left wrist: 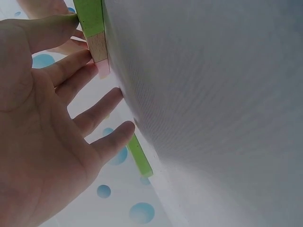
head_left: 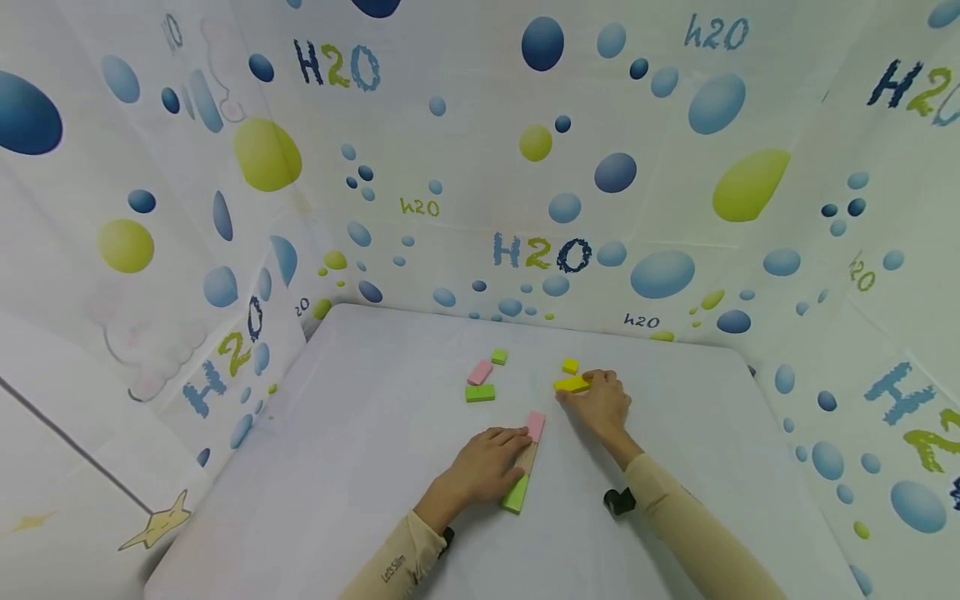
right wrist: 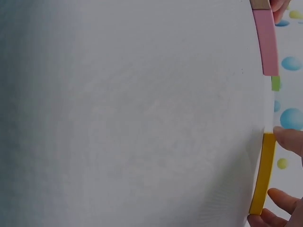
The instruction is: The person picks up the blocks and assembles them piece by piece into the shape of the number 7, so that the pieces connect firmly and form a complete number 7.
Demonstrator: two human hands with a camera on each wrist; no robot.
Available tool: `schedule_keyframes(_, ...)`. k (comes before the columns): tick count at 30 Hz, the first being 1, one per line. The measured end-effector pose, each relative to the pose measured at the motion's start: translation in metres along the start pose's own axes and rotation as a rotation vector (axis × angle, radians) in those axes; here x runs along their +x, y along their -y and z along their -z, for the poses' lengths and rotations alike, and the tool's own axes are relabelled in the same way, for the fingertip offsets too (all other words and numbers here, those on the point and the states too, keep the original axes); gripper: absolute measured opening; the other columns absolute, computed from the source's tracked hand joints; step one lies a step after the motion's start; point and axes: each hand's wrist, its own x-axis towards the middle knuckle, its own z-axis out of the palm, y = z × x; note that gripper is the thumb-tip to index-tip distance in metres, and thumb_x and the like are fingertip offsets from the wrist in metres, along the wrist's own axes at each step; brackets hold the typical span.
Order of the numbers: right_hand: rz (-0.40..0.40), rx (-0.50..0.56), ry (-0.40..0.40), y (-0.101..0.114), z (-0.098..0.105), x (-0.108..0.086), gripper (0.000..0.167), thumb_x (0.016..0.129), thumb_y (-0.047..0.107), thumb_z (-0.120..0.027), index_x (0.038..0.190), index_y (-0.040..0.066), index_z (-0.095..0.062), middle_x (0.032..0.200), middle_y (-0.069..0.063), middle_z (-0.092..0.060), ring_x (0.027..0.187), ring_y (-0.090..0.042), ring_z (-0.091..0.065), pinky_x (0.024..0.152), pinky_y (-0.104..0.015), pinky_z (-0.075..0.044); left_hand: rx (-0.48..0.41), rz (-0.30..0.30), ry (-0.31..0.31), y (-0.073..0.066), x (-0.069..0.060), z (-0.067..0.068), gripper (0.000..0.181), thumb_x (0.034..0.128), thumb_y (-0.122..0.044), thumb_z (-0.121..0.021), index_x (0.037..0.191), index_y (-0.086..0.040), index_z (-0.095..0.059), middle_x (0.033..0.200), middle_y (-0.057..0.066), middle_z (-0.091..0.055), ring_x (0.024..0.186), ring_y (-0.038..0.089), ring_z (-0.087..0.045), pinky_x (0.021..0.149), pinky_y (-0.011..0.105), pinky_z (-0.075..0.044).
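Note:
A straight row of flat blocks lies end to end on the table: a pink block at the far end, a bare wooden block between, a green block nearest me. Along its left side rests my left hand, thumb at the green block and fingertips touching the row, the other fingers spread. Farther right, my right hand pinches a long yellow block by its two ends, thumb at one and fingers at the other. The right wrist view shows this yellow block against the table.
Beyond the yellow block sits a small yellow block. Left of it lie a small green block, a tilted pink block and another green block. The white table meets a patterned cloth behind it.

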Motion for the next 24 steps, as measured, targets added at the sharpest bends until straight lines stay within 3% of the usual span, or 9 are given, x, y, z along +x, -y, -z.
schedule_keyframes(24, 0.092, -0.009, 0.067, 0.0046, -0.0016, -0.0057, 0.070, 0.086, 0.048, -0.083, 0.134, 0.001, -0.065, 0.137, -0.022, -0.059, 0.124, -0.038, -0.056, 0.108, -0.064, -0.038, -0.002, -0.001, 0.000, -0.0006, -0.0009, 0.0007, 0.048, 0.1025, -0.028, -0.065, 0.148, -0.013, -0.058, 0.154, 0.002, -0.055, 0.137, 0.024, -0.054, 0.115, 0.042, -0.044)
